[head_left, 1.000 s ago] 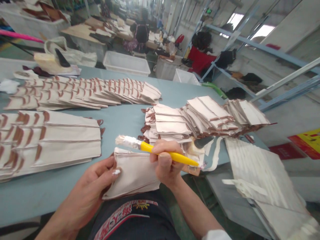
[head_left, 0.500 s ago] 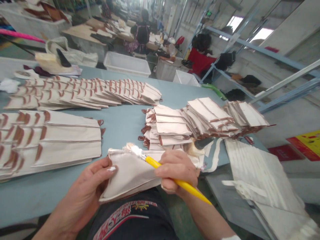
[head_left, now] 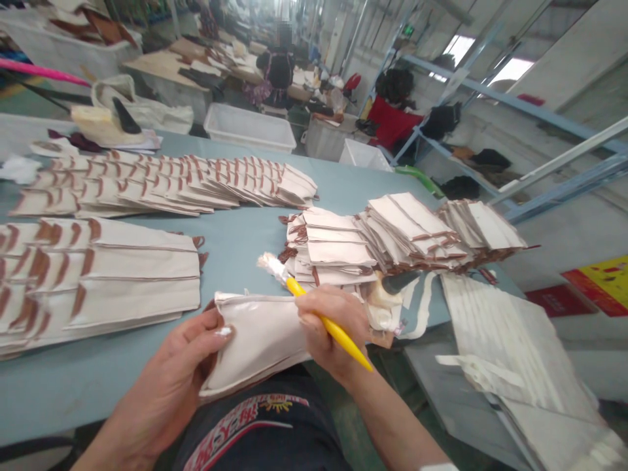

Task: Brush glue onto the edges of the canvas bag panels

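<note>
My left hand grips the left end of a cream fabric piece with seamed edges, thumb on top; a white smear marks the thumb. The piece is tilted over my lap at the table's front edge. In my right hand is a yellow-handled brush, its bristles coated in white paste and raised beyond the piece's far edge. The right hand lies over the piece's right end and hides it. Close behind stand stacked cream pieces with brown edging and brown loops.
Overlapping rows of cream pieces cover the left of the blue-green table. A cream container with a dark brush handle stands right of my hand. White strips hang at the right. Another person is in the background.
The brush has lifted off the fabric's far edge and moved away from me, tip now above the table. My right hand has shifted slightly left; my left hand keeps its hold.
</note>
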The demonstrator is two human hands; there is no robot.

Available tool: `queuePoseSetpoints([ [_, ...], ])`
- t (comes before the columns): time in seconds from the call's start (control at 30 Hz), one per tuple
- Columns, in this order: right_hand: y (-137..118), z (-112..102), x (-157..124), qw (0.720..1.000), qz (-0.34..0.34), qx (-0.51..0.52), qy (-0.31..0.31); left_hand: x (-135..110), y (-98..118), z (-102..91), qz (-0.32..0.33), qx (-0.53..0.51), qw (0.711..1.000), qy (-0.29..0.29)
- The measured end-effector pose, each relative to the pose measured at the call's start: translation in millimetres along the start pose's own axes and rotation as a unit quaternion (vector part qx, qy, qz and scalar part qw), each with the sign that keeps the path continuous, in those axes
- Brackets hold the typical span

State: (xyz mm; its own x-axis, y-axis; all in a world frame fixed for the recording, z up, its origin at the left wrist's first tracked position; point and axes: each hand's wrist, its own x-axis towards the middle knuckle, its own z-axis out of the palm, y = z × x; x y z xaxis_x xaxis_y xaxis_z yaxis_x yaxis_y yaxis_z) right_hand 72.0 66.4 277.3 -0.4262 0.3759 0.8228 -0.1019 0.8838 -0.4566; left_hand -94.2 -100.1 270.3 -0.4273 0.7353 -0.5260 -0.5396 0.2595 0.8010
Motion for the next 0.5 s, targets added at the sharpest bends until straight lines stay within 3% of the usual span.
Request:
queuePoseSetpoints([
  [0.13, 3.3, 27.4, -0.9, 0.995, 0.088, -0.041, -0.03, 0.9, 4.6, 4.9, -0.032, -0.06, 0.997, -0.047],
  [0.23, 4.9, 30.9, 5.5, 0.994, 0.103, -0.024, -0.035, 1.5, 10.5, -0.5, -0.019, -0.036, 0.997, -0.07],
  [0.37, 10.4, 14.9, 24.0, 0.992, 0.112, -0.052, 0.029, -0.8, 9.3, -22.4, 0.062, 0.108, 0.989, -0.086],
  [0.5, 22.2, 11.2, 34.9, 0.989, 0.119, -0.07, 0.051, -3.3, 0.9, -28.0, 0.158, 0.265, 0.942, -0.135],
])
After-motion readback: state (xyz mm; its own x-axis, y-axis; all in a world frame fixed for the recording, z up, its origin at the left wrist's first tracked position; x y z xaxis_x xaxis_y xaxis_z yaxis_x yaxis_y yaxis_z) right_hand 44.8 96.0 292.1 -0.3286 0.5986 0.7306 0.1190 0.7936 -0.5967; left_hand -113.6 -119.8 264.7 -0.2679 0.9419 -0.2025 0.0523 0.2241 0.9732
